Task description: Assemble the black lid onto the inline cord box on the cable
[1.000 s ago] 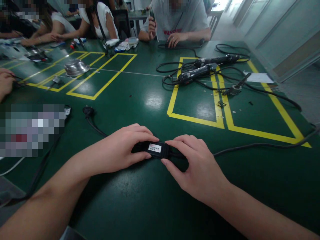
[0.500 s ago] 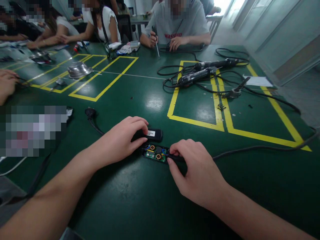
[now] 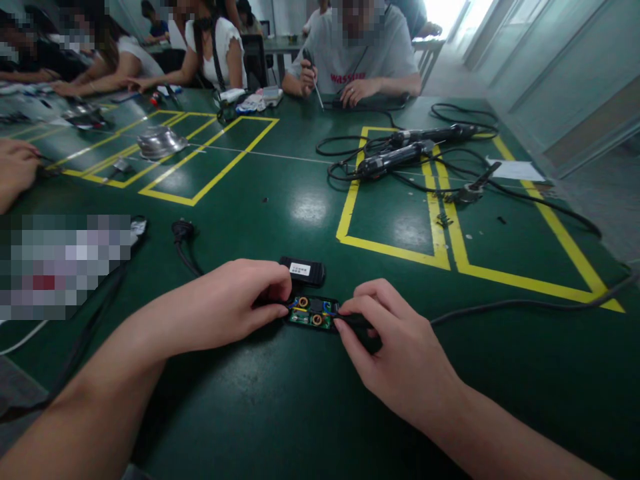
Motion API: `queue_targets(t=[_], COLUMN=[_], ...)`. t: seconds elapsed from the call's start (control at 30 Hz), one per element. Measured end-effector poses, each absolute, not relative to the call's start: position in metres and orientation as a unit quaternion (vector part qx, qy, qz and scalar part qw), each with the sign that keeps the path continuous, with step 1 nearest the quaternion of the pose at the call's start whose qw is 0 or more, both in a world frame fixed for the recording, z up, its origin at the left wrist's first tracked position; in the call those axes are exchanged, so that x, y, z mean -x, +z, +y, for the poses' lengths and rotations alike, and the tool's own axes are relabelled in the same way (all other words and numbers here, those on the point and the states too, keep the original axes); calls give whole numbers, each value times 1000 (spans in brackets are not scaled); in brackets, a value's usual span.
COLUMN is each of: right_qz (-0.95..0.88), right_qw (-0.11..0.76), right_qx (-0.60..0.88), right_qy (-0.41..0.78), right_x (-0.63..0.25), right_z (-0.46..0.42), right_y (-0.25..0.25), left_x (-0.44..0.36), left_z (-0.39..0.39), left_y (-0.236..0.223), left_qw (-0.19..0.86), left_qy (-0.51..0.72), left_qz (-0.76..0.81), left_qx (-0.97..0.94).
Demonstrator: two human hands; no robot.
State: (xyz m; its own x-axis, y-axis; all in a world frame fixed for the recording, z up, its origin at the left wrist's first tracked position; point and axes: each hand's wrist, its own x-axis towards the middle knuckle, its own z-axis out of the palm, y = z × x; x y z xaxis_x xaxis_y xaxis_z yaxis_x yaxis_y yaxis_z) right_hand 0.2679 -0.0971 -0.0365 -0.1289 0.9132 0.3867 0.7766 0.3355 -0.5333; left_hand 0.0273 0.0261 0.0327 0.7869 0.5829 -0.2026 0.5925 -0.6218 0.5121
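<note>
A small black housing (image 3: 287,321) lies open on the green table, with a green circuit board (image 3: 309,312) in it bearing two copper-coloured ring coils and thin blue and yellow wires. My left hand (image 3: 245,297) is closed at the housing's left end, its fingertips pinching the black power cord (image 3: 187,257) there; the fingers partly hide it. At the right end my right hand (image 3: 390,333) is closed round another black cable (image 3: 357,321) where it enters the housing. Just behind lies a black cover (image 3: 315,273) with a white label, touched by neither thumb.
A black plug (image 3: 183,230) lies left of the cover. Two black electric screwdrivers (image 3: 395,159) with looped cords lie at the right, near small screws (image 3: 443,220). A metal bowl (image 3: 161,142) stands at the back left. Across the table a person (image 3: 360,60) holds a screwdriver.
My left hand has come off the cover and down to the housing's left end, where it now pinches the cord. The right hand keeps its hold on the cable.
</note>
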Motion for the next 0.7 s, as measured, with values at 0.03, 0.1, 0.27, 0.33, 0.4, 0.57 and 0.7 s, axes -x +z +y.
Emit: queue_targets(t=[0.03,0.1,0.27,0.33,0.4,0.57,0.7], right_qz=[-744,-743,-742,-742,-744,-756,-753], right_qw=[339,346,375,384,380,348,341], right_qx=[568,567,549,543,540,546,557], right_qy=[95,84,82,87,100,97,76], right_x=[-268,-269,-270,-270,-270,-271,-270], right_z=[-97,-98,-98,-98,-97,-96,-96], right_y=[-36,-35,-29,-27,-28,-34,-36], left_x=[-27,-27,-26,-25,-23,-20,-20], left_z=[26,26,26,26,27,33,33], left_y=[33,34,41,43,42,32,31], left_qw=[289,287,293,297,302,315,282], left_qy=[-1,16,36,45,43,25,39], left_qz=[323,317,314,308,299,286,272], left_qx=[-901,-904,-903,-903,-904,-905,-919])
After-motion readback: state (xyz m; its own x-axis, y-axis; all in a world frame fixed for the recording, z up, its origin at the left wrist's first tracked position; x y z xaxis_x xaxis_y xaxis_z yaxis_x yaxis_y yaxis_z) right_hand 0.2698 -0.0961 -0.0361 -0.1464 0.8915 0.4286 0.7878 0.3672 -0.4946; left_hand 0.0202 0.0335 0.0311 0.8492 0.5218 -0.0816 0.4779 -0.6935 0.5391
